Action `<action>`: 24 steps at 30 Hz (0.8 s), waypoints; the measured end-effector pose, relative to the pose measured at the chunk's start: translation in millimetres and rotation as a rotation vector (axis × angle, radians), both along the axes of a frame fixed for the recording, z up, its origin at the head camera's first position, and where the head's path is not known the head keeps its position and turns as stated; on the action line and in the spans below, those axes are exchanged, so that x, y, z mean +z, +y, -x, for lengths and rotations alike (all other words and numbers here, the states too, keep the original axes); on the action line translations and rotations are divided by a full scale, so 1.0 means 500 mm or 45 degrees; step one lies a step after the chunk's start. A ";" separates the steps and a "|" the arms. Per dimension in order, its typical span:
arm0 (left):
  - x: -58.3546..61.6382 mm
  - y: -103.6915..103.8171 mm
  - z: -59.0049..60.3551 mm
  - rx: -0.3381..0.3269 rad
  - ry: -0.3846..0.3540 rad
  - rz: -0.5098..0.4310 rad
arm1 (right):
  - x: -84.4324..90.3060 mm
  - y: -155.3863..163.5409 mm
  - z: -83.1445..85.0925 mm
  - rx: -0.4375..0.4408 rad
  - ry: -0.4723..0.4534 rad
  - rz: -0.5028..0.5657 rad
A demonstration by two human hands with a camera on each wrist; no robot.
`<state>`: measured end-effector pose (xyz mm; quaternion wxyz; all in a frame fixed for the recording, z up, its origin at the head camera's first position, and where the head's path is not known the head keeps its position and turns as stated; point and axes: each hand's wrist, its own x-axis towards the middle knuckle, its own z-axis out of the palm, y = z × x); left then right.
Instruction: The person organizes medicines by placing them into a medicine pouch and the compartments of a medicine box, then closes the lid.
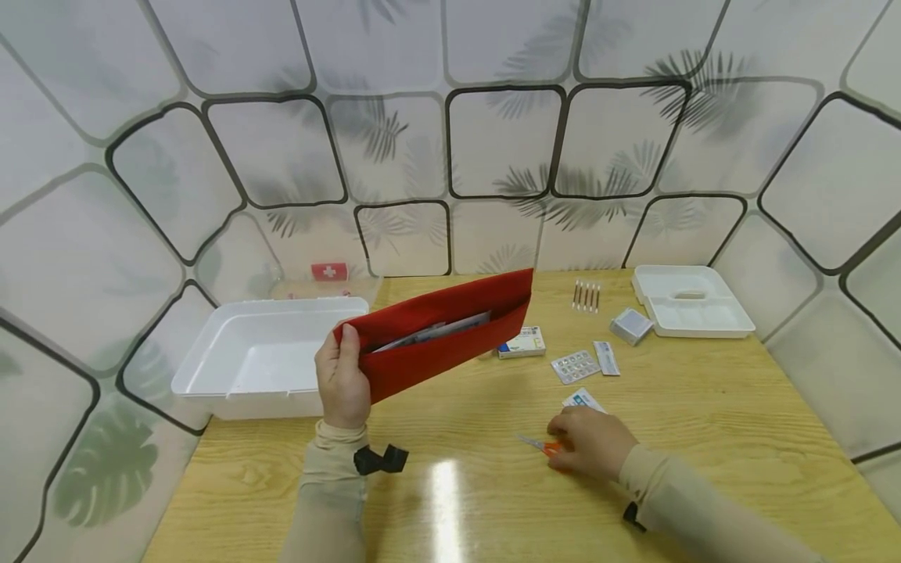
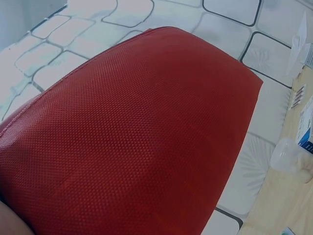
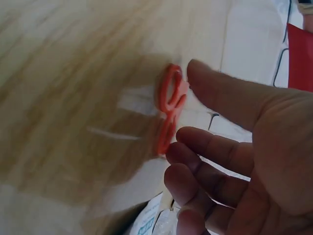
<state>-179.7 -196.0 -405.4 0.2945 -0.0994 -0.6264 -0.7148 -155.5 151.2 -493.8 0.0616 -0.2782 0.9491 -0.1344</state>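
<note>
My left hand (image 1: 343,381) grips one end of a red fabric pouch (image 1: 450,356), thumb on the near side. The pouch is held up off the table with its mouth gaping, and whitish packets (image 1: 450,327) show inside. In the left wrist view the textured red pouch (image 2: 127,122) fills most of the picture. Low over the table, my right hand (image 1: 594,442) reaches around small scissors with orange handles (image 1: 552,447). In the right wrist view, its thumb and loosely bent fingers stand apart beside the orange scissors handles (image 3: 169,113). A white-and-teal packet (image 1: 582,399) lies just beyond this hand.
A white plastic box (image 1: 271,405) stands at the left, its clear lid bearing a red cross label (image 1: 329,271). Toward the right are a medicine box (image 1: 522,344), blister pack (image 1: 576,367), sachet (image 1: 607,358), several swabs (image 1: 586,297), a small clear box (image 1: 631,326) and a white tray (image 1: 704,324).
</note>
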 end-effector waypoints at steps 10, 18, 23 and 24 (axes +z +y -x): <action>0.000 0.002 0.000 -0.018 0.001 0.008 | -0.002 -0.002 -0.001 -0.006 -0.073 0.038; -0.002 0.007 -0.002 -0.026 -0.017 0.034 | -0.008 -0.007 0.005 -0.010 -0.087 0.113; 0.000 0.009 -0.003 -0.038 0.014 0.054 | -0.005 -0.009 0.010 -0.055 -0.061 0.199; 0.000 0.009 -0.002 -0.040 0.019 0.056 | 0.000 -0.008 0.013 -0.067 -0.048 0.219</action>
